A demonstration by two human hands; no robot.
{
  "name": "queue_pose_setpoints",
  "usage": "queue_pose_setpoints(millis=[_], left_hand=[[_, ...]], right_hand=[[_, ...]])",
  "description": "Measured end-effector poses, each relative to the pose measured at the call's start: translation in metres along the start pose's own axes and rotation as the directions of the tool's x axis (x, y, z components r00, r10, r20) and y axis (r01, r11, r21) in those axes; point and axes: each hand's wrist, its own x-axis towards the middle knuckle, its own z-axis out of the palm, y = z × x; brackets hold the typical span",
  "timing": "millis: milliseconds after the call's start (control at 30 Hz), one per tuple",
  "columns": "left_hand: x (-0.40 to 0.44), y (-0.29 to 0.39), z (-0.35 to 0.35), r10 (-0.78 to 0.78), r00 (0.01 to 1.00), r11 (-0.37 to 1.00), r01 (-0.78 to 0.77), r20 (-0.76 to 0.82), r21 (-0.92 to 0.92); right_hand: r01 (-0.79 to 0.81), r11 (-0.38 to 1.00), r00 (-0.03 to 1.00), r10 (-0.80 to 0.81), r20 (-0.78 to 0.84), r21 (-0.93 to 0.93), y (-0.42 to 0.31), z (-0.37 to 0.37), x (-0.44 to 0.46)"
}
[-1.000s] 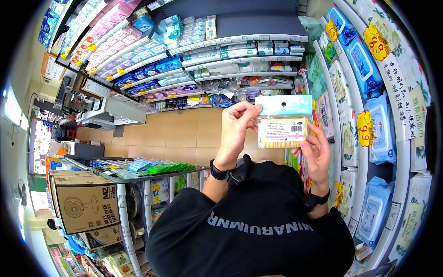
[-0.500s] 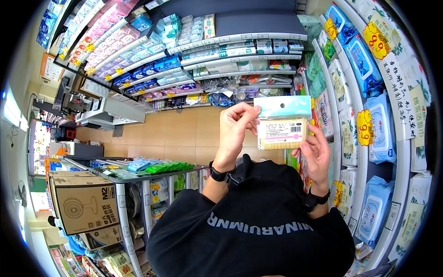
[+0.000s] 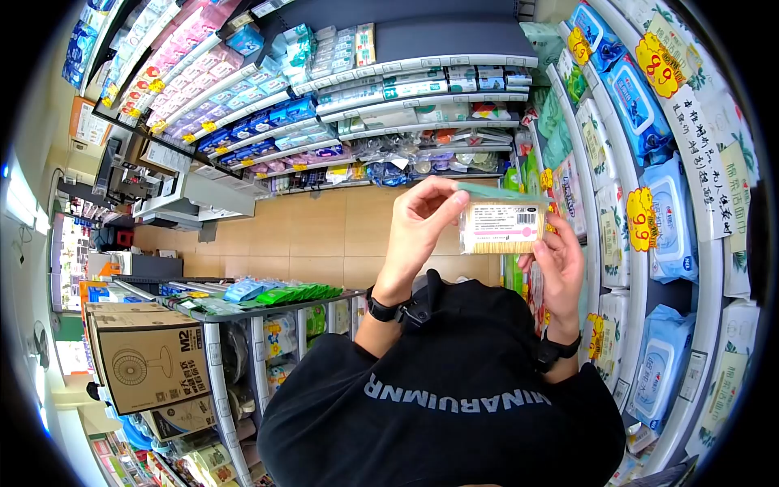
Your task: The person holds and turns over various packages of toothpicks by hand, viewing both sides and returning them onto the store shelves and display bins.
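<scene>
A clear packet of thin sticks (image 3: 503, 228) with a white and pink barcode label is held up between my hands. Its teal header is tilted, so it shows as a narrow strip. My left hand (image 3: 422, 227) pinches the header's left corner between thumb and fingers. At the packet's lower right side, my right hand (image 3: 558, 264) grips the edge with thumb and curled fingers. Both wrists wear black bands, and black sleeves with a printed garment fill the lower middle.
Shelves of wrapped goods (image 3: 422, 101) run across the back. To the right, a shelf holds blue wipes packs (image 3: 669, 219) and yellow price tags (image 3: 641, 219). A fan carton (image 3: 150, 361) stands at the left beside a low shelf with green packets (image 3: 300, 295). Tiled floor (image 3: 316, 235) lies beyond.
The packet has shifted slightly right and up, and its teal header has tipped from facing the camera to nearly edge-on. Both hands keep hold of it.
</scene>
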Motion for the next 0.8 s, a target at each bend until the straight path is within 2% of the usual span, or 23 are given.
queue_pose_setpoints(millis=[233,300,567,667,733,800], left_hand=[[-0.005,0.006,0.005,-0.007,0.991,0.999,0.014,0.13,-0.048],[-0.005,0.009,0.003,0.004,0.978,0.999,-0.014,0.207,0.047],[-0.006,-0.004,0.001,0.018,0.974,0.991,-0.047,0.225,0.126],[-0.008,0.0,0.006,0.03,0.977,0.99,-0.058,0.212,0.126],[-0.01,-0.001,0.009,0.037,0.98,0.993,-0.058,0.194,0.103],[-0.01,-0.008,0.006,0.055,0.984,0.989,-0.077,0.167,0.124]], right_hand=[[-0.047,0.997,0.997,0.051,-0.066,0.063,0.001,-0.003,0.004],[-0.051,0.996,0.995,0.056,-0.086,0.067,0.001,-0.003,0.005],[-0.03,0.999,0.993,0.032,-0.111,0.02,-0.012,0.003,0.004],[-0.012,1.0,0.997,0.013,-0.072,0.011,-0.012,0.003,0.003],[0.082,0.996,0.997,-0.082,0.016,0.029,-0.007,0.004,0.003],[0.092,0.995,0.995,-0.092,0.033,-0.026,-0.008,0.006,0.003]])
